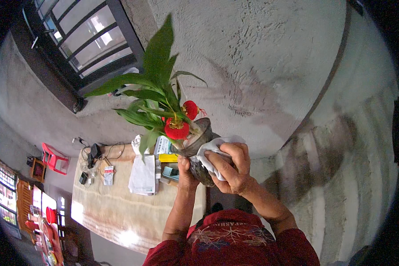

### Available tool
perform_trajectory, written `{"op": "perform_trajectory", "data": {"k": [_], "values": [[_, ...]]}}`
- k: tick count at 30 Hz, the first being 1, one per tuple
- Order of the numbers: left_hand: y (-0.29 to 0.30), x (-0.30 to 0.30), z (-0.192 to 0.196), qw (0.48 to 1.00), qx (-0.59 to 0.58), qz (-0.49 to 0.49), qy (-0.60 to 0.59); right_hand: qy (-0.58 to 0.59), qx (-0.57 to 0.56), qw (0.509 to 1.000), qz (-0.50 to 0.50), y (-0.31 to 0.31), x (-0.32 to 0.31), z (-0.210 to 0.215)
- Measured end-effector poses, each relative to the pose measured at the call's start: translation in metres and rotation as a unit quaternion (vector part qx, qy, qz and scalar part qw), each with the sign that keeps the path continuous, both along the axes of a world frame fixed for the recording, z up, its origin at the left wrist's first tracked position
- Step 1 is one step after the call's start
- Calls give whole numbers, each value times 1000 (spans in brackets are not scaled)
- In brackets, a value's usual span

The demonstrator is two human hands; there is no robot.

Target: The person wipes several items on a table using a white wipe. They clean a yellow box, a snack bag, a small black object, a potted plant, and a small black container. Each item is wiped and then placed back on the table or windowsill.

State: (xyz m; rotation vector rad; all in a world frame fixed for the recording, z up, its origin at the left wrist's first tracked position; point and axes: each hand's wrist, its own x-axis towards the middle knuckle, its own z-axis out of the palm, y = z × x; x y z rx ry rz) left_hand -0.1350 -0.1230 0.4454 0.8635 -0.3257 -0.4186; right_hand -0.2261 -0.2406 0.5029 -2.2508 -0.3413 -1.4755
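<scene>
A dark, see-through glass vase (202,175) is held up in front of me, tilted, with its flared mouth toward the upper part of the view. My left hand (187,175) grips its left side, thumb up along the glass; the other fingers are mostly hidden behind. Bunched under the fingers of my right hand (235,170), a white cloth (212,150) presses against the vase's right side. Long green leaves of a plant (159,55) rise from the mouth. Two red lantern ornaments, a nearer lantern (176,128) and a farther lantern (190,109), hang among the stems.
Below left stands a pale, glossy table (115,213). Papers (142,175), a yellow box (168,158), and a black adapter (93,153) with cables lie on it. A red stool (55,157) is farther left. Rough grey wall (261,57) rises ahead; stairs (332,199) are at right.
</scene>
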Motion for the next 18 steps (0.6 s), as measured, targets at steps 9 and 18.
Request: {"op": "perform_trajectory", "data": {"k": [9, 18], "values": [[9, 21, -5, 992, -4, -117, -41, -7, -55, 998, 3, 0, 1, 7], [9, 21, -20, 988, -79, -134, 5, 254, 506, 799, 204, -35, 34, 3]]}}
